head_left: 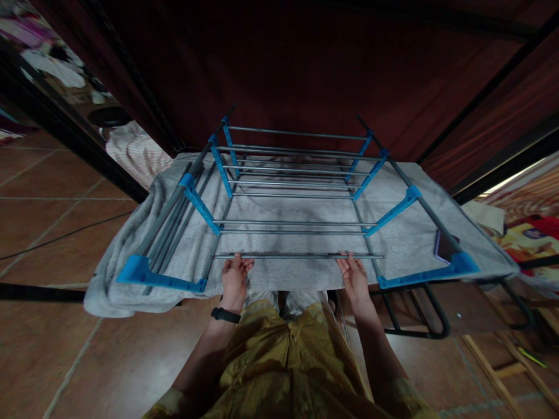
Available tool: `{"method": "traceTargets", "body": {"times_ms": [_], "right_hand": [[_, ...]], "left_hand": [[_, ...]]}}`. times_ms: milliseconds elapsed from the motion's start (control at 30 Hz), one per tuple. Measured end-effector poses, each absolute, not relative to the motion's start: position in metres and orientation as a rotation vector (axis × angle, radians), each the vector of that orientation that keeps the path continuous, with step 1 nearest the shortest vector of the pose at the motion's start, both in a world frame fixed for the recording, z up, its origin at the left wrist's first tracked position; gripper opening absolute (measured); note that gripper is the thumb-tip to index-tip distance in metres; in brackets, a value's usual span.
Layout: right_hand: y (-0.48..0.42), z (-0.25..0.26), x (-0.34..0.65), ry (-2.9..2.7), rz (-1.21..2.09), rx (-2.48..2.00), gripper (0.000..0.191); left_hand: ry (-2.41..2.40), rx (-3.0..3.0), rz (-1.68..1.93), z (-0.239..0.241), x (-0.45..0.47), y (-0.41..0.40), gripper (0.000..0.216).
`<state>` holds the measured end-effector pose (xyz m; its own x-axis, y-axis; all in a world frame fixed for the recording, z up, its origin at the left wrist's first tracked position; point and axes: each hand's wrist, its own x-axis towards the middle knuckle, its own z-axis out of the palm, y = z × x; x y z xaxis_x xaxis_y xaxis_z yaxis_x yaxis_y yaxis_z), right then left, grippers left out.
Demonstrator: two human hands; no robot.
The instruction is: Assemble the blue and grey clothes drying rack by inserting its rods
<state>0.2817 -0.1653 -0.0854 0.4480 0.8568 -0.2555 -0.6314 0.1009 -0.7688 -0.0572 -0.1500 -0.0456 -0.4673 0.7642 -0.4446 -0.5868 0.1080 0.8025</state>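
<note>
A metal clothes drying rack (297, 180) with blue plastic joints stands in front of me, its side wings folded up. A grey towel (144, 233) lies spread beneath its rods and hangs over both sides. My left hand (234, 280) grips the nearest thin metal rod (297, 255) at its left part. My right hand (354, 278) holds the same rod near its right part. A black band sits on my left wrist. Both hands are palm-up under the rod at the towel's front edge.
A dark red curtain (305, 70) hangs behind the rack. A phone (443, 245) lies on the towel at the right. Black metal legs (419, 317) stick out at lower right. Terracotta floor tiles (52, 233) spread to the left; wooden slats (493, 372) lie at right.
</note>
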Motion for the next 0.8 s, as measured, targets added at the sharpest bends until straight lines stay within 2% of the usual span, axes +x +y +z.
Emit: {"method": "traceTargets", "body": {"times_ms": [500,700,800], "right_hand": [[-0.165,-0.088,0.283,-0.259,1.084,-0.949,0.025],[-0.164,-0.089,0.284,-0.229,1.097,-0.929,0.023],[-0.163,-0.089,0.284,-0.236,1.097,-0.932,0.022]], "left_hand": [[1.386,0.151,1.717,-0.044,-0.073,-0.144,0.01],[1.409,0.148,1.737,-0.046,-0.072,-0.144,0.036],[1.383,0.19,1.721,-0.046,-0.072,-0.147,0.037]]}}
